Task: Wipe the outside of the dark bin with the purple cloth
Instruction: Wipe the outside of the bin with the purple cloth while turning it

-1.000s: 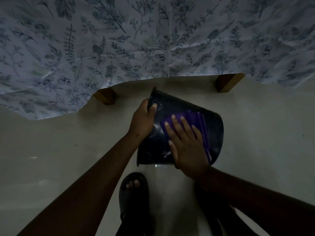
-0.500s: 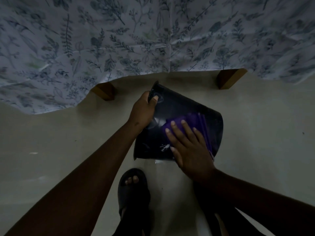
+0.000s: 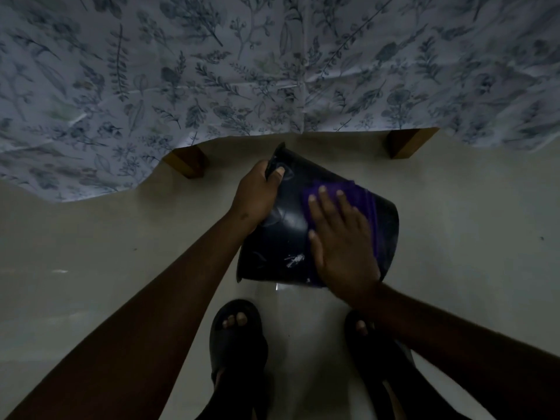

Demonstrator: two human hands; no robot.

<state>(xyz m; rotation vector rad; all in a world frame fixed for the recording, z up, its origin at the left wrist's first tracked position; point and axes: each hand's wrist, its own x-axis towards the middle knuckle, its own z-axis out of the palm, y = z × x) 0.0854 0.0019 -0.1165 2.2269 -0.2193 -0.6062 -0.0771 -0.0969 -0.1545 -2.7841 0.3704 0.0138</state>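
Observation:
The dark bin (image 3: 281, 237) lies tilted on its side over the pale floor, its base toward the right. My left hand (image 3: 254, 195) grips the bin's rim at the upper left, thumb on the outer wall. My right hand (image 3: 342, 244) lies flat with fingers spread, pressing the purple cloth (image 3: 363, 195) against the bin's upper side. Most of the cloth is hidden under my palm; its folds show beyond my fingertips and along the right edge. A whitish smudge (image 3: 294, 259) marks the bin wall near my right thumb.
A floral sheet (image 3: 272, 71) hangs over a bed ahead, with two wooden legs (image 3: 186, 160) (image 3: 404, 144) standing on the floor just behind the bin. My feet in dark sandals (image 3: 238, 334) (image 3: 368, 341) stand below the bin. Pale floor (image 3: 91, 253) spreads left and right.
My right hand with the cloth slid toward me and then back up along the bin wall. The bin tilted slightly; my left hand kept its grip on the rim.

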